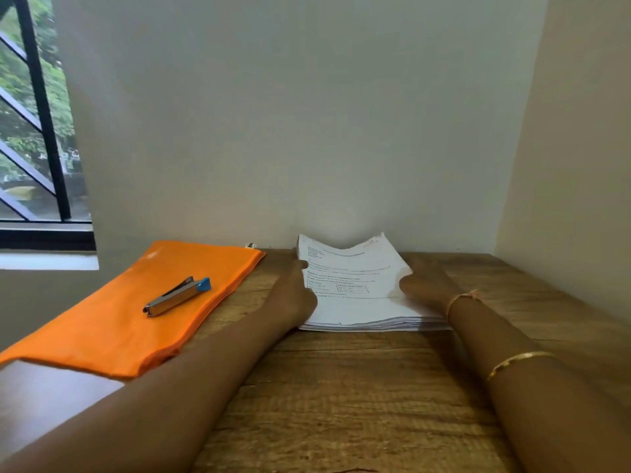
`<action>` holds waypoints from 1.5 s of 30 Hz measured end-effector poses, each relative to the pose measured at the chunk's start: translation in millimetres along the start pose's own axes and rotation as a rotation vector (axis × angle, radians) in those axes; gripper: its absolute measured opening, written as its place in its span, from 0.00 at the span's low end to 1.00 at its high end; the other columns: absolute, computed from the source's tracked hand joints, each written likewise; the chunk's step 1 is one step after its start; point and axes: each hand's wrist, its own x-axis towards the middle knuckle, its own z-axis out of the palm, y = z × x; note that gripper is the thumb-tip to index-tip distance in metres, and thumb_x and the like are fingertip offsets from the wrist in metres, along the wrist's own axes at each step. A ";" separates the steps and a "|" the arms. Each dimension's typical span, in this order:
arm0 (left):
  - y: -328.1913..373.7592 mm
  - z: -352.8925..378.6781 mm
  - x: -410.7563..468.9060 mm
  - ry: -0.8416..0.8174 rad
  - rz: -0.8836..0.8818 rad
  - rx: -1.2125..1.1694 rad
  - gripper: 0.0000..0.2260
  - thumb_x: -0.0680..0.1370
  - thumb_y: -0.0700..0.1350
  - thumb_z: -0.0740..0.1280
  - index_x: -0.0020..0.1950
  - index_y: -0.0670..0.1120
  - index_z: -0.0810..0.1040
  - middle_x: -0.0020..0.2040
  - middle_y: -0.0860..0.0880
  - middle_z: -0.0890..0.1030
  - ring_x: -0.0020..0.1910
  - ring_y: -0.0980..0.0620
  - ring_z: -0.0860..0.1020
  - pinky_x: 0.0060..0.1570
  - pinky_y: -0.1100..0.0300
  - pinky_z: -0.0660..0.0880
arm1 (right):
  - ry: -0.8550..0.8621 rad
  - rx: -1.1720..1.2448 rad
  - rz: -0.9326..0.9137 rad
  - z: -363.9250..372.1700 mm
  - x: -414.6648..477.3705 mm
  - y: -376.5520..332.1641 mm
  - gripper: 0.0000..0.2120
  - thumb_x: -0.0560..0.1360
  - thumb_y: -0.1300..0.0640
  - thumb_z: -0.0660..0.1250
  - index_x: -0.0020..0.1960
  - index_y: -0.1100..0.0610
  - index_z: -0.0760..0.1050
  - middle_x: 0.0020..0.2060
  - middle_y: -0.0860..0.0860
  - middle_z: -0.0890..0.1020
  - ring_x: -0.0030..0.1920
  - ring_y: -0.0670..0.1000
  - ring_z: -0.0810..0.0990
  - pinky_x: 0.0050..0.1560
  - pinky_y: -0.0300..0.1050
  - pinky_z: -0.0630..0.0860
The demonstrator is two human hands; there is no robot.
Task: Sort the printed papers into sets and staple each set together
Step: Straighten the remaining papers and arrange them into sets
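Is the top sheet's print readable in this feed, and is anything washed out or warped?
Head view: print on the paper stack is too soft to read; the window at left is bright, not blown out; the wide lens stretches both forearms across the wooden table; the stapler is sharp.

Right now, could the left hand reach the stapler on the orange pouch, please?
Probably yes: the stapler lies uncovered on the orange pouch, just left of the left hand, with nothing standing between them.

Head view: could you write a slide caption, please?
Left hand and right hand hold a stack of printed papers on a wooden desk; a stapler lies on an orange pouch.
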 end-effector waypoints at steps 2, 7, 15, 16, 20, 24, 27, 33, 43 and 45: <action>0.0 0.2 -3.0 0.009 0.074 0.108 0.21 0.81 0.41 0.58 0.73 0.46 0.60 0.73 0.48 0.65 0.69 0.50 0.66 0.59 0.65 0.62 | 0.004 -0.120 -0.024 8.0 1.7 -5.6 0.29 0.64 0.52 0.56 0.65 0.56 0.69 0.65 0.59 0.72 0.62 0.61 0.72 0.60 0.55 0.71; -8.6 2.8 -0.1 -0.057 0.101 0.366 0.21 0.82 0.51 0.56 0.73 0.44 0.61 0.72 0.45 0.64 0.70 0.46 0.63 0.68 0.53 0.61 | -0.049 -0.310 -0.208 22.9 -18.6 -38.0 0.27 0.78 0.54 0.55 0.75 0.55 0.55 0.75 0.55 0.56 0.76 0.57 0.53 0.74 0.60 0.50; -17.3 1.8 2.2 -0.091 0.155 0.550 0.19 0.82 0.52 0.54 0.69 0.45 0.68 0.67 0.44 0.71 0.62 0.48 0.70 0.61 0.54 0.70 | -0.344 -0.470 -0.247 44.6 -19.6 -38.7 0.25 0.83 0.46 0.45 0.78 0.53 0.48 0.78 0.51 0.49 0.77 0.51 0.47 0.75 0.59 0.43; -15.6 -3.1 1.0 -0.064 0.194 0.603 0.18 0.81 0.51 0.55 0.69 0.45 0.69 0.66 0.45 0.72 0.61 0.49 0.71 0.60 0.55 0.70 | -0.340 -0.466 -0.255 44.4 -20.3 -38.0 0.25 0.83 0.47 0.45 0.78 0.54 0.49 0.78 0.51 0.51 0.77 0.52 0.48 0.75 0.59 0.43; -18.1 -49.1 3.3 0.140 0.129 0.694 0.17 0.79 0.43 0.59 0.68 0.46 0.69 0.65 0.46 0.73 0.63 0.46 0.72 0.56 0.56 0.69 | -0.284 -0.366 -0.264 41.8 -25.3 -38.9 0.24 0.83 0.47 0.47 0.77 0.54 0.52 0.77 0.51 0.56 0.76 0.53 0.54 0.75 0.59 0.45; -49.7 -98.9 10.6 0.228 -0.364 0.679 0.17 0.77 0.42 0.60 0.66 0.42 0.68 0.65 0.42 0.70 0.65 0.41 0.68 0.60 0.51 0.68 | -0.051 -0.083 -0.262 33.7 -25.6 -42.0 0.21 0.83 0.49 0.51 0.75 0.53 0.58 0.73 0.53 0.65 0.73 0.56 0.63 0.74 0.58 0.49; -75.9 -104.0 16.2 0.084 -0.543 0.657 0.15 0.77 0.47 0.63 0.62 0.42 0.72 0.61 0.43 0.74 0.61 0.41 0.72 0.55 0.51 0.70 | 0.035 0.060 -0.278 29.5 -28.6 -42.4 0.19 0.82 0.51 0.54 0.71 0.53 0.64 0.68 0.55 0.73 0.68 0.57 0.70 0.72 0.59 0.57; -79.8 -101.0 14.5 0.163 -0.451 0.584 0.07 0.78 0.44 0.62 0.49 0.41 0.74 0.51 0.44 0.77 0.52 0.44 0.76 0.44 0.57 0.71 | 0.145 0.192 -0.303 24.2 -36.9 -46.6 0.16 0.82 0.54 0.55 0.68 0.56 0.69 0.63 0.56 0.77 0.62 0.55 0.75 0.59 0.43 0.68; 7.2 -48.3 -9.1 0.084 -0.172 -0.804 0.06 0.75 0.40 0.70 0.49 0.39 0.78 0.42 0.43 0.82 0.42 0.50 0.81 0.37 0.57 0.81 | -0.080 0.229 -0.551 37.5 -62.5 -80.9 0.22 0.80 0.52 0.60 0.73 0.51 0.61 0.66 0.48 0.72 0.60 0.46 0.74 0.53 0.31 0.67; 8.4 -39.9 -8.9 0.051 -0.166 -0.854 0.12 0.74 0.42 0.72 0.54 0.38 0.78 0.44 0.43 0.83 0.43 0.49 0.82 0.37 0.57 0.80 | -0.161 0.226 -0.611 48.0 -66.6 -85.6 0.25 0.79 0.55 0.62 0.73 0.51 0.58 0.63 0.47 0.71 0.55 0.41 0.73 0.48 0.22 0.66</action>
